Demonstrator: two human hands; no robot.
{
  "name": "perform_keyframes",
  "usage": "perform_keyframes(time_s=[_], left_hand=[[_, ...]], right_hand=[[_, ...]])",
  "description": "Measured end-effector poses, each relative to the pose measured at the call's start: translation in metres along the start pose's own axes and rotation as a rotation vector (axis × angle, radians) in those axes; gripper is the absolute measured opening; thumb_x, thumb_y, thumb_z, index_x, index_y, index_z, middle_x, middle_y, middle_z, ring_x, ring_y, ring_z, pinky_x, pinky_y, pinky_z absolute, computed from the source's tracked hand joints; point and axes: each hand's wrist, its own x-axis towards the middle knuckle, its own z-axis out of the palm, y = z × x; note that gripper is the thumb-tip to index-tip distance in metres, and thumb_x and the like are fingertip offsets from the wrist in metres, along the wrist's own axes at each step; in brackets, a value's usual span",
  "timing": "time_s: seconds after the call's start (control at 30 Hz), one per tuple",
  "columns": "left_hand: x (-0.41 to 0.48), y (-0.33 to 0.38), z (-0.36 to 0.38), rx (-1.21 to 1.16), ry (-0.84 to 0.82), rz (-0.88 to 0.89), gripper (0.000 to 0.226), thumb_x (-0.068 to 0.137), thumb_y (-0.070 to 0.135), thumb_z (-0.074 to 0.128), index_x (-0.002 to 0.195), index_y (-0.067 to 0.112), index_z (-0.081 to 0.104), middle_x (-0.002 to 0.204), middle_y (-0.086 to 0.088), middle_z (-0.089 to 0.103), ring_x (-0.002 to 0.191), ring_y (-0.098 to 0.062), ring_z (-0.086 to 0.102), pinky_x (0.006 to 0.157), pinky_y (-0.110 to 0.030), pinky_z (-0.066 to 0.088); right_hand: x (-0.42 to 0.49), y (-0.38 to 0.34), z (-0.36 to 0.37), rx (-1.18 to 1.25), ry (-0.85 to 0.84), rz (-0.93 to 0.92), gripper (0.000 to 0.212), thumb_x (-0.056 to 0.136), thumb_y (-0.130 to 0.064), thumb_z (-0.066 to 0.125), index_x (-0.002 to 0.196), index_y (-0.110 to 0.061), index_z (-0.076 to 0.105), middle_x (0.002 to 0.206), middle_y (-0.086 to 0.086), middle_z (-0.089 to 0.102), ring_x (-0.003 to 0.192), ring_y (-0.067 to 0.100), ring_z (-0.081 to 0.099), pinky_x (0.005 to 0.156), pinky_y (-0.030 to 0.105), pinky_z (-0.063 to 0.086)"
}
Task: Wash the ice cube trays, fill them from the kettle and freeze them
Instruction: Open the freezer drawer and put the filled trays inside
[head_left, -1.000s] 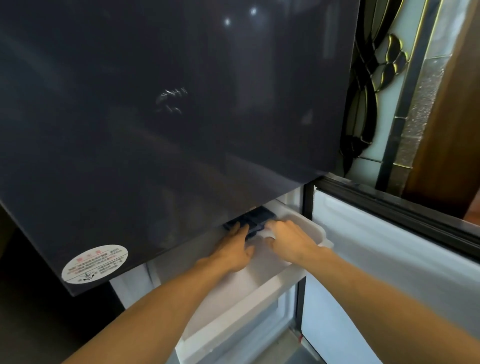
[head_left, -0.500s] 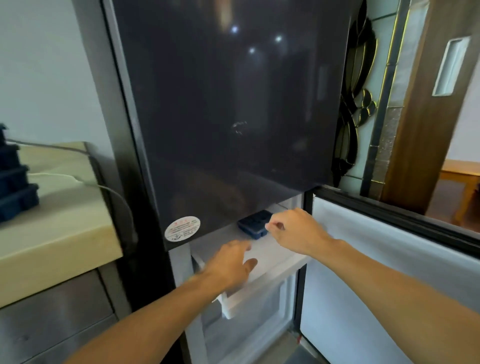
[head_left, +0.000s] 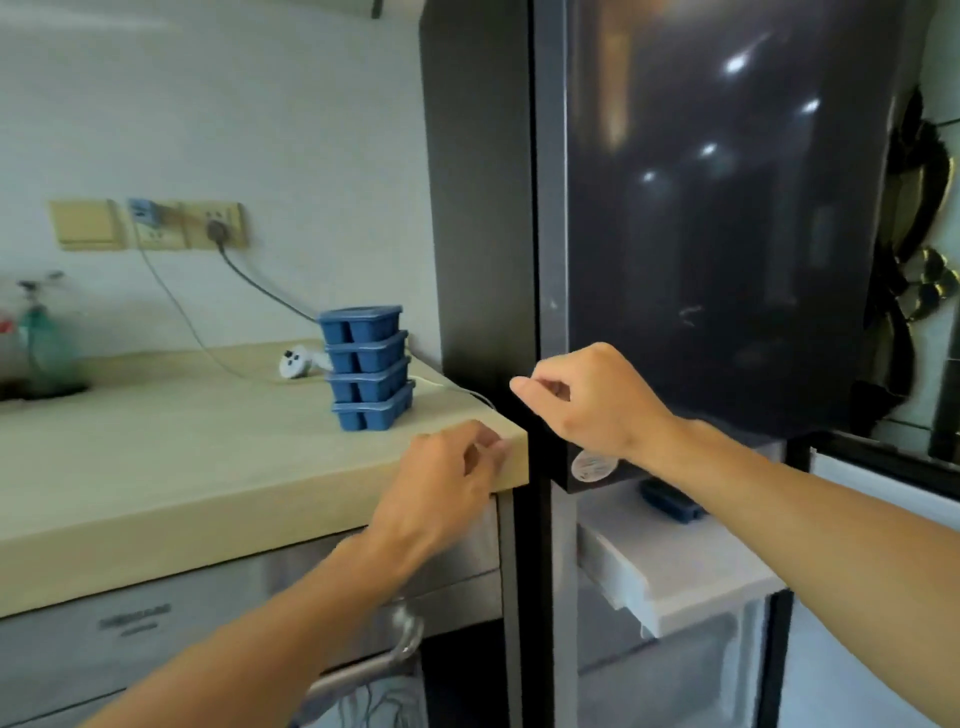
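Four blue ice cube trays (head_left: 366, 369) stand stacked on the wooden countertop (head_left: 156, 457), centre left. One more tray (head_left: 670, 501) lies in the open freezer drawer (head_left: 675, 577), lower right. Mid-frame, the left hand (head_left: 447, 488) and right hand (head_left: 592, 400) hover empty, fingers loosely curled.

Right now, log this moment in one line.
drawer: open, one tray inside | stack: four trays on counter | left hand: empty, at counter corner | right hand: empty, by fridge
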Motion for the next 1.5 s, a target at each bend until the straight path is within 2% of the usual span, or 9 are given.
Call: perform_keyframes(time_s=[0.17,0.33,0.53,0.67,0.8,0.93,1.07,1.3,1.5], left_hand=[[-0.011,-0.010,-0.073,0.015,0.244,-0.037,0.023,0.096,0.041,0.057,0.078,0.031,0.065,0.057,0.003,0.060,0.049,-0.011,0.052,0.054,-0.035,0.049],[-0.019,-0.023,-0.120,0.113,0.334,-0.113,0.023,0.099,0.035,0.060,0.077,0.031,0.066,0.059,-0.005,0.063,0.051,-0.023,0.056,0.056,-0.039,0.050],[-0.023,-0.038,-0.145,0.186,0.375,-0.153,0.018,0.098,0.036,0.059,0.081,0.033,0.065,0.059,-0.003,0.064,0.053,-0.023,0.060,0.059,-0.044,0.056],[-0.012,-0.043,-0.142,0.209,0.407,-0.134,0.013,0.098,0.036,0.060,0.089,0.031,0.068,0.059,0.008,0.061,0.056,-0.012,0.062,0.059,-0.037,0.057],[0.011,-0.043,-0.131,0.282,0.419,-0.074,0.024,0.097,0.041,0.061,0.118,0.028,0.062,0.092,0.017,0.065,0.078,0.003,0.061,0.065,-0.015,0.046],[0.040,-0.041,-0.111,0.334,0.303,-0.111,0.054,0.094,0.051,0.062,0.141,0.032,0.044,0.138,0.006,0.052,0.116,-0.016,0.059,0.087,-0.028,0.046],[0.067,-0.038,-0.094,0.399,0.235,-0.187,0.065,0.091,0.056,0.064,0.146,0.029,0.043,0.148,0.002,0.044,0.126,-0.024,0.053,0.091,-0.035,0.046],[0.078,-0.033,-0.084,0.388,0.291,-0.178,0.030,0.092,0.023,0.067,0.120,0.013,0.069,0.123,-0.006,0.062,0.103,-0.029,0.061,0.082,-0.037,0.050],[0.064,-0.006,-0.068,0.335,0.401,-0.002,0.033,0.090,0.022,0.072,0.122,0.020,0.072,0.136,-0.001,0.061,0.104,-0.027,0.065,0.080,-0.029,0.045]], right_hand=[[0.079,-0.060,0.038,0.040,-0.001,-0.009,0.035,0.096,-0.050,0.058,0.083,-0.019,0.068,0.078,-0.008,0.068,0.076,0.015,0.064,0.069,0.039,0.054],[0.140,-0.090,0.072,-0.120,-0.061,0.006,0.057,0.092,-0.068,0.055,0.112,-0.015,0.061,0.111,0.001,0.064,0.097,0.027,0.061,0.074,0.040,0.048],[0.163,-0.096,0.097,-0.301,-0.126,0.040,0.057,0.087,-0.077,0.055,0.086,-0.020,0.052,0.102,0.004,0.058,0.081,0.026,0.056,0.065,0.035,0.038],[0.162,-0.095,0.100,-0.266,-0.120,0.050,0.043,0.091,-0.058,0.063,0.084,-0.018,0.051,0.106,0.005,0.055,0.079,0.025,0.055,0.063,0.033,0.037],[0.152,-0.077,0.087,-0.125,-0.059,0.089,0.036,0.089,-0.044,0.065,0.072,-0.013,0.053,0.099,0.004,0.054,0.075,0.022,0.053,0.058,0.030,0.036],[0.129,-0.051,0.067,-0.037,0.011,0.105,0.034,0.086,-0.044,0.061,0.082,-0.011,0.066,0.092,-0.001,0.051,0.076,0.021,0.054,0.066,0.036,0.045],[0.106,-0.031,0.044,-0.032,0.024,0.099,0.046,0.078,-0.055,0.053,0.086,-0.012,0.070,0.095,-0.002,0.054,0.076,0.018,0.056,0.067,0.034,0.047],[0.060,-0.008,0.017,0.023,0.044,0.094,0.049,0.081,-0.049,0.057,0.105,-0.009,0.072,0.106,-0.004,0.060,0.091,0.017,0.060,0.081,0.040,0.056],[0.013,0.004,-0.001,0.077,0.044,0.088,0.051,0.078,-0.047,0.057,0.114,-0.015,0.074,0.105,-0.010,0.063,0.092,0.009,0.060,0.080,0.027,0.053]])
